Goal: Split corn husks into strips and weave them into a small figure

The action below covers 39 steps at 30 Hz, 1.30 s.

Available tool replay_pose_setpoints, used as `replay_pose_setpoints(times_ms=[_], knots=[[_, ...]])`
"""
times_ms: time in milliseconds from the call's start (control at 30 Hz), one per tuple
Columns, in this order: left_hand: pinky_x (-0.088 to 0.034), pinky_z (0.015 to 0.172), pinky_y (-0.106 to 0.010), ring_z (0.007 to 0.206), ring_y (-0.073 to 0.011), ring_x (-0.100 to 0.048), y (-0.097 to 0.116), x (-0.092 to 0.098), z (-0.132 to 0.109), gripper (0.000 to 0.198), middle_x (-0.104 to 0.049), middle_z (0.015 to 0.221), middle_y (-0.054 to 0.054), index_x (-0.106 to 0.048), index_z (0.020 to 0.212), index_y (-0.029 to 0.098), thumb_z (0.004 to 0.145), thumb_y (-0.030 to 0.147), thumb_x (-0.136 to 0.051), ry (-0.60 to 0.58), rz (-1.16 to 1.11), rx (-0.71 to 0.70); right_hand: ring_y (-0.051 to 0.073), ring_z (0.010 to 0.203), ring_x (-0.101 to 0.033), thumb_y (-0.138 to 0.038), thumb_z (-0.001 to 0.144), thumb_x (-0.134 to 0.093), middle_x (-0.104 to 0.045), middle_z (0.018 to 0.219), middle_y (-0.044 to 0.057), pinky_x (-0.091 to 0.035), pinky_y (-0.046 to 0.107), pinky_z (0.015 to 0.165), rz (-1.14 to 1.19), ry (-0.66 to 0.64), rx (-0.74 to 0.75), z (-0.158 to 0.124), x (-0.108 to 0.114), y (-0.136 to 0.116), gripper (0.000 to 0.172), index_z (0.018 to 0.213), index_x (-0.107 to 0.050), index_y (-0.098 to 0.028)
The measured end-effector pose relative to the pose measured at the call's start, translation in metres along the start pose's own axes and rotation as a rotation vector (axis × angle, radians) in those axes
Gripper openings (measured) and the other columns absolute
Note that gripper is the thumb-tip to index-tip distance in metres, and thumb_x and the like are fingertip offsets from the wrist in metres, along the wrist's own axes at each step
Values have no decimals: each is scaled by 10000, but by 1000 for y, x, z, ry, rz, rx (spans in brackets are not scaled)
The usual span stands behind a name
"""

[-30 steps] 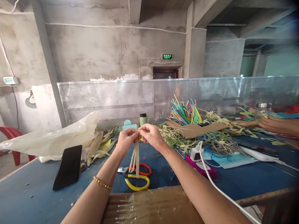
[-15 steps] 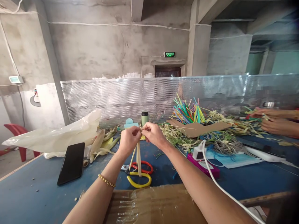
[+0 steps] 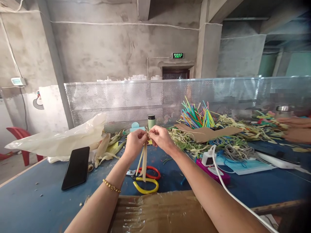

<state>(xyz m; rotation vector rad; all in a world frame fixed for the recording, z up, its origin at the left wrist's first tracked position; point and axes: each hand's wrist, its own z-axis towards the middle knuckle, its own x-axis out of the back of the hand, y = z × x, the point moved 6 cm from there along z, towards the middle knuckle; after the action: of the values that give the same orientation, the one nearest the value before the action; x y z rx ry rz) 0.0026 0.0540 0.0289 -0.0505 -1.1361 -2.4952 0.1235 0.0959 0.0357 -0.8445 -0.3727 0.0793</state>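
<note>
Pale husk strips [image 3: 144, 161] hang down from between my two hands, over the table. My left hand [image 3: 134, 143] pinches their upper end with thumb and index finger. My right hand [image 3: 160, 139] meets it there, its fingertips pinched on the same strips. The exact spot they grip is small and partly covered by the fingers. Just below the strips' lower ends lie scissors [image 3: 145, 192] with one red and one yellow handle. A flattened brown cardboard piece [image 3: 157, 215] lies under my forearms at the near edge.
At left are a black phone [image 3: 76, 168], a plastic bag [image 3: 55, 139] and loose husks [image 3: 103, 150]. A green bottle [image 3: 152, 123] stands behind my hands. On the right lie colourful sticks [image 3: 194, 115], tangled strands [image 3: 191, 145] and a corded purple power strip [image 3: 223, 178]. Another person's hands [image 3: 297, 129] are blurred.
My hands stay pinched together on the strips, with only a slight shift of the fingers. The view has turned a little left. The other person's hands have moved and blurred.
</note>
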Motion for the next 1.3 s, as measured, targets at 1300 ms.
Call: replay_pose_setpoints(times_ms=[1300], knots=[[-428, 480, -239, 498, -151, -604, -20, 8, -1, 60, -588, 538, 0, -590, 652, 153, 661, 209, -570, 189, -139, 222, 85, 346, -455, -163, 763, -520, -517, 398, -55, -351, 177, 382, 9, -272, 13, -3, -9, 4, 63, 701, -518, -177]])
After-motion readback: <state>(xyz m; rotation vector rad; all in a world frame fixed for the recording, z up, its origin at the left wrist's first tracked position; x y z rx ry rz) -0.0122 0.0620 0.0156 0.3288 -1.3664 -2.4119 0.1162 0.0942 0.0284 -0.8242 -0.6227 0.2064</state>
